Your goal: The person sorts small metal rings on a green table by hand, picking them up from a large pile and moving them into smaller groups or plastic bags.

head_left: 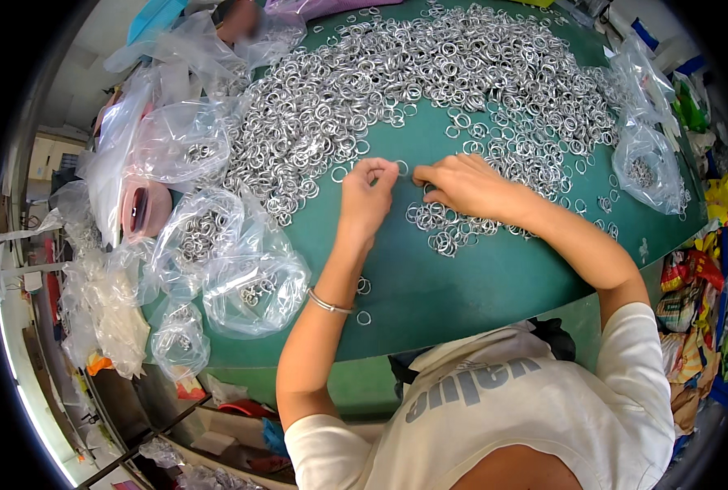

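Observation:
Over the green table, the thumb and forefinger of my left hand (368, 198) are pinched together, with a thin silver metal ring (402, 168) at their tips. Just right of that ring, my right hand (466, 184) is curled, knuckles up, its forefinger pointing at the ring with a small gap between. Whatever lies inside its bent fingers is hidden. A small cluster of silver rings (449, 233) lies under and in front of my right hand. Beyond both hands spreads a large heap of similar rings (429, 61). One loose ring (339, 174) rests beside my left hand.
Clear plastic bags, some with rings inside, crowd the left, including one bag (253, 294) near my left forearm. A pink container (146, 210) stands among them. Another bag of rings (645, 167) sits at the right edge. Two rings (364, 318) lie near the front edge.

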{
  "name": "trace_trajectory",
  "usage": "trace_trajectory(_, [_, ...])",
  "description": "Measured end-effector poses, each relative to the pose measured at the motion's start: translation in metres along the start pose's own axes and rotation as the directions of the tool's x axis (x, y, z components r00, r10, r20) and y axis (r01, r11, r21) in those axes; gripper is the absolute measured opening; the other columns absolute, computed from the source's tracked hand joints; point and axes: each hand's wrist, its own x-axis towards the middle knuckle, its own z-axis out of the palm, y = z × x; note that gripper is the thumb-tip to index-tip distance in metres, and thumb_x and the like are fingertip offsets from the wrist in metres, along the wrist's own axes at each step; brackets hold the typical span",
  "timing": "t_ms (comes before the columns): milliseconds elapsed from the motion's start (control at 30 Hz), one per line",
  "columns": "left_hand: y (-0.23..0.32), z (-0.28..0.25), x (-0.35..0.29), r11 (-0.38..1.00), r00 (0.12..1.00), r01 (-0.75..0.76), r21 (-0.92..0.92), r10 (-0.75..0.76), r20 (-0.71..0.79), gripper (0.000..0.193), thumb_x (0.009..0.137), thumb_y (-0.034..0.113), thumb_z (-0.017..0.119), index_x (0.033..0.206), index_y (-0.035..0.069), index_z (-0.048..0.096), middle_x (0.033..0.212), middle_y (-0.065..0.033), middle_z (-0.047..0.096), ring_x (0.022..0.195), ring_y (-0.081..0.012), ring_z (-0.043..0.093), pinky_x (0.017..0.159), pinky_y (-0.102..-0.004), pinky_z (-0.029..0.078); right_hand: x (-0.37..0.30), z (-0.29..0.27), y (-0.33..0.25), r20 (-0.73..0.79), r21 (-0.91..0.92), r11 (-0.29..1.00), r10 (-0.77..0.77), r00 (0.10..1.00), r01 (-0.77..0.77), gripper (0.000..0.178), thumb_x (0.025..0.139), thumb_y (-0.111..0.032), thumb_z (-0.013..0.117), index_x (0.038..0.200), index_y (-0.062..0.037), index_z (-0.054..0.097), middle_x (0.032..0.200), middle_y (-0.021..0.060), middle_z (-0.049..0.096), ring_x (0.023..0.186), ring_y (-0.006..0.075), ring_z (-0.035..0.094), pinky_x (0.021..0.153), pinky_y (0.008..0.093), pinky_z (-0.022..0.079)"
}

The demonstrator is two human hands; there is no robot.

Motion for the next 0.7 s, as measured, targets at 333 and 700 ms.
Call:
trace_trajectory(333, [0.022, 0.004, -0.031, 0.975, 0.995, 0.098, -0.198, -0.098, 0.007, 0.012, 0.087, 0.011, 0.059, 0.089, 0.0, 0.057, 0.064, 0.004, 0.048, 0.047, -0.001, 0.037, 0.039, -0.0173, 0.025, 0.0, -0.017, 0.001, 0.374, 0.806, 0.41, 0.205, 0.905, -0.426, 0.031, 0.092, -0.032, 0.05, 0.088, -0.0017, 0.056, 0.056, 0.0026, 0.048, 0.045, 0.0126, 0.044, 0.038, 0.0238, 0.031])
trace_trajectory(700, [0.001, 0.009, -0.036, 0.736, 0.942, -0.306, 0.604, 0.326, 0.08, 0.019, 0.074, 0.008, 0.068, 0.092, 0.002, 0.063, 0.068, -0.0037, 0.055, 0.049, -0.0098, 0.042, 0.046, -0.0261, 0.036, -0.003, -0.022, 0.017, 0.09, 0.526, 0.841, 0.097, 0.991, -0.13, 0.017, 0.079, -0.018, 0.066, 0.08, -0.001, 0.061, 0.053, 0.004, 0.051, 0.048, 0.0175, 0.048, 0.045, 0.0285, 0.039])
